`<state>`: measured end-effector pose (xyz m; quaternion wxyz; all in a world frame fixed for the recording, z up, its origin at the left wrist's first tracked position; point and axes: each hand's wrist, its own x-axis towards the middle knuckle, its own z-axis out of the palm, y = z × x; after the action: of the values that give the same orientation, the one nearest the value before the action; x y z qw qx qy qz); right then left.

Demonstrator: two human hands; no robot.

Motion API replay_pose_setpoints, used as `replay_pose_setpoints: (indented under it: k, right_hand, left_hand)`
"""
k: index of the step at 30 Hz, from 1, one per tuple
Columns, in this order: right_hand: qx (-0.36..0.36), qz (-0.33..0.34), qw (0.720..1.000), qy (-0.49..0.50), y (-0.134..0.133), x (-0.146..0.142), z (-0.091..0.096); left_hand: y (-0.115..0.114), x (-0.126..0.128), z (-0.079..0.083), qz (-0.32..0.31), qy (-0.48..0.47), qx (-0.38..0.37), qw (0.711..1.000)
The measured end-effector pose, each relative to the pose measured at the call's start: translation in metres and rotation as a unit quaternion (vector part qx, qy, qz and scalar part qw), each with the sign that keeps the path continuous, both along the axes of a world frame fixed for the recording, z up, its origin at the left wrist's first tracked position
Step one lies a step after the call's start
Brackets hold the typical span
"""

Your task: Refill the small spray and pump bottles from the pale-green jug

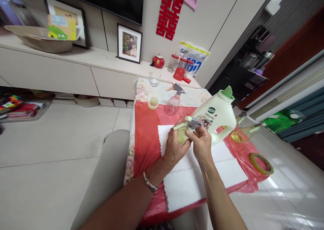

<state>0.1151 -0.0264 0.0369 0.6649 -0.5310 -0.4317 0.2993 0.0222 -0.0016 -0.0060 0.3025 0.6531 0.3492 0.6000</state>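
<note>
Above a white cloth (pixel 184 186), my left hand (pixel 175 147) is wrapped round a small spray bottle (pixel 181 135) of yellowish liquid. The fingers of my right hand (pixel 202 140) are closed on the bottle's grey and pale green spray head (pixel 193 122), which sits at the bottle's neck. Whether it is screwed tight I cannot tell. Just behind stands a large pale green detergent jug (pixel 219 105) with no cap on and a green spout showing. A pink spray bottle (pixel 173 104) stands farther back, beside a pale cap (pixel 153 103).
Red plastic sheeting (pixel 145 132) covers part of the flowered tablecloth (pixel 143 90). To the right are a roll of tape (pixel 261 163) and spray bottles with yellow liquid (pixel 238 135). A glass cup (pixel 154 79) stands at the table's back, near the cabinet (pixel 113 81).
</note>
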Motion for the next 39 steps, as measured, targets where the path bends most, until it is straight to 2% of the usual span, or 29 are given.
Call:
replay_pose_setpoints:
  k: [5,9,13,18,20,25,30,34,39]
  right_hand:
    - [-0.012,-0.034,0.998,-0.058,-0.001,-0.008,0.006]
    - [-0.028,-0.079,0.987,-0.134,-0.007,-0.011,0.017]
    - [-0.029,-0.113,0.980,-0.162,-0.013,-0.008,0.024]
    - [-0.017,-0.139,0.977,-0.161,-0.033,0.010,0.038]
    - [-0.014,-0.150,0.975,-0.166,-0.047,0.023,0.048]
    - [-0.026,-0.198,0.964,-0.177,-0.088,0.075,0.069]
    - [-0.043,-0.308,0.933,-0.179,-0.121,0.154,0.077]
    - [-0.047,-0.382,0.904,-0.186,-0.134,0.218,0.071]
    - [-0.084,-0.415,0.883,-0.201,-0.133,0.279,0.051]
  left_hand:
    - [0.001,-0.002,-0.001,-0.017,0.000,-0.020,1.000]
    - [0.002,-0.002,-0.001,-0.006,-0.007,-0.006,1.000]
    - [-0.001,-0.001,-0.001,0.000,0.016,0.002,1.000]
    - [-0.007,-0.009,-0.001,-0.106,0.003,0.031,0.994]
    - [-0.008,-0.012,-0.001,-0.128,-0.005,0.029,0.991]
    - [-0.005,-0.011,-0.002,-0.123,-0.004,-0.023,0.992]
    - [-0.002,-0.007,-0.001,-0.105,0.012,-0.024,0.994]
    - [0.000,-0.004,-0.003,-0.095,0.022,-0.030,0.995]
    - [0.004,-0.001,-0.008,-0.092,0.033,-0.032,0.995]
